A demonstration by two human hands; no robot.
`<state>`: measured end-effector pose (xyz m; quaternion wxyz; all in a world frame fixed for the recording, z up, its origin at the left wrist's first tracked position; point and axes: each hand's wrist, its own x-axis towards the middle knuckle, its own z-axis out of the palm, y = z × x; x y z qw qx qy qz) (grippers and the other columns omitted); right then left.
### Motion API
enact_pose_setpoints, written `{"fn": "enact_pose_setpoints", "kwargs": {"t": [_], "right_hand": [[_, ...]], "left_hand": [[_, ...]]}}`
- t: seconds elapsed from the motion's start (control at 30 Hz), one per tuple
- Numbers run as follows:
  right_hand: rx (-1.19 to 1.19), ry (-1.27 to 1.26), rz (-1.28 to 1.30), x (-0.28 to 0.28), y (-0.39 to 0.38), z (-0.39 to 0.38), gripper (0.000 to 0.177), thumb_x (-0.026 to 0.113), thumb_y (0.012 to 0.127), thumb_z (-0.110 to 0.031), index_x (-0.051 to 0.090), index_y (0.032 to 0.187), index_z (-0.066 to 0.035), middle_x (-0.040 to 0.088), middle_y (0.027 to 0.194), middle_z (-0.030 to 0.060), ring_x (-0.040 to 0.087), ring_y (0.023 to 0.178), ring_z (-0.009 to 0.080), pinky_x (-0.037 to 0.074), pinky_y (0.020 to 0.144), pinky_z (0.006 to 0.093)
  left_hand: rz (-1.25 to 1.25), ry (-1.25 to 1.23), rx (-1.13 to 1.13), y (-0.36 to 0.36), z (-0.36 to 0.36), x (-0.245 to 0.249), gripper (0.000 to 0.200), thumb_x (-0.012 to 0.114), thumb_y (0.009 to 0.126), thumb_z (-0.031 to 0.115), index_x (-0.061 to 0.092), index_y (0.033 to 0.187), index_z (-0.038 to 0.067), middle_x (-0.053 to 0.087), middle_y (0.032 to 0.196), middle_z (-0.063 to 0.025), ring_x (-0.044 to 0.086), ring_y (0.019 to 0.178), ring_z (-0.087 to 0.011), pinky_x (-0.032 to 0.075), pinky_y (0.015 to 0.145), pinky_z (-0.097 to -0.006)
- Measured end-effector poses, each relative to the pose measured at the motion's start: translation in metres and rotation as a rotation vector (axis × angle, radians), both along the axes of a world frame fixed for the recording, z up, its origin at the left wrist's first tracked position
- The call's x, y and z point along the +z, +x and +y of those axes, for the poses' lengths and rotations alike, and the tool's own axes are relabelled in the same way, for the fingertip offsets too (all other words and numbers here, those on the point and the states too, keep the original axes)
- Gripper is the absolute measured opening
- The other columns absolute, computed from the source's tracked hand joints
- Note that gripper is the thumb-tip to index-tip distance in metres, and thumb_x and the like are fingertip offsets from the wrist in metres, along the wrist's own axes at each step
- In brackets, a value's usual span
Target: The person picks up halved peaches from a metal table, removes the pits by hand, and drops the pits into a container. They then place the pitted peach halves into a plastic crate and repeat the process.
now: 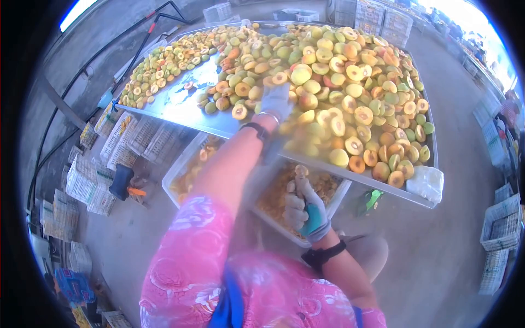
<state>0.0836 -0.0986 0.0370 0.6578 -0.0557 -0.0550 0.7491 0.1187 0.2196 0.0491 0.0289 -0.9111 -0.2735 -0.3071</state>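
Observation:
My left hand [276,102], in a pale glove, reaches over the metal table [191,117] into a pile of yellow-green stone fruit [311,86]. Its fingers are blurred and partly hidden among the fruit. Many pieces are cut in half, with brown pits or hollows showing. Nearer my body, my right hand [306,213], in a grey and teal glove, is closed in a fist with the thumb up. A short brownish end [301,171] sticks up at the thumb; I cannot tell what it is. Below that hand is a white-rimmed tub [340,198] of small brownish pieces.
Another tub [174,174] stands under the table edge to the left. A clear plastic bag [425,183] lies on the table's near right corner. Stacked white crates [90,183] stand on the left, more crates [500,224] on the right. A green packet [373,199] is near the tub.

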Motion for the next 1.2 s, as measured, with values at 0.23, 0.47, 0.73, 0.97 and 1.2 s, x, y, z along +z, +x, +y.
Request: {"fn": "enact_pose_setpoints", "kwargs": {"t": [0.23, 0.47, 0.73, 0.97, 1.2], "right_hand": [[-0.055, -0.224, -0.141, 0.027, -0.003, -0.006, 0.036, 0.039, 0.103, -0.046, 0.055, 0.108, -0.014, 0.041, 0.065, -0.0066, 0.031, 0.041, 0.0055, 0.026, 0.036, 0.0233], [-0.062, 0.002, -0.23, 0.016, 0.004, -0.008, 0.036, 0.047, 0.1, -0.048, 0.055, 0.107, -0.013, 0.033, 0.063, -0.0081, 0.03, 0.044, 0.0043, 0.024, 0.038, 0.0209], [-0.068, -0.072, -0.398, -0.009, 0.004, -0.003, 0.035, 0.051, 0.099, -0.044, 0.054, 0.109, -0.01, 0.043, 0.067, -0.0069, 0.039, 0.046, 0.0061, 0.033, 0.04, 0.021], [-0.35, -0.335, -1.16, 0.01, -0.008, -0.005, 0.035, 0.051, 0.099, -0.041, 0.055, 0.115, -0.01, 0.058, 0.081, 0.0005, 0.052, 0.062, 0.0091, 0.041, 0.049, 0.0237], [-0.535, -0.224, -1.498, -0.015, -0.003, 0.003, 0.039, 0.047, 0.1, -0.043, 0.057, 0.109, -0.006, 0.057, 0.08, 0.0028, 0.05, 0.067, 0.0106, 0.043, 0.061, 0.027]], "left_hand": [[-0.261, -0.359, -0.072, -0.03, -0.045, 0.021, 0.035, 0.065, 0.081, 0.019, 0.062, 0.115, 0.016, 0.059, 0.113, -0.0124, 0.058, 0.108, -0.0317, 0.049, 0.092, -0.0423], [-1.172, -2.022, -0.445, -0.088, -0.151, 0.013, 0.023, 0.06, 0.089, 0.021, 0.059, 0.108, 0.008, 0.058, 0.092, -0.0054, 0.059, 0.08, -0.0193, 0.053, 0.068, -0.0333], [-0.887, -1.767, -0.579, -0.119, -0.18, -0.022, 0.028, 0.05, 0.097, 0.028, 0.057, 0.111, 0.005, 0.064, 0.1, -0.0084, 0.063, 0.086, -0.0238, 0.053, 0.077, -0.0352], [-0.618, -1.236, -0.53, -0.134, -0.171, -0.037, 0.029, 0.04, 0.105, 0.02, 0.052, 0.123, 0.0, 0.063, 0.111, -0.0094, 0.061, 0.099, -0.0166, 0.052, 0.088, -0.0287], [-0.616, -1.395, -0.537, -0.14, -0.192, -0.025, 0.033, 0.041, 0.106, 0.026, 0.053, 0.121, 0.0, 0.061, 0.111, -0.0071, 0.06, 0.099, -0.0147, 0.051, 0.087, -0.0264]]}}
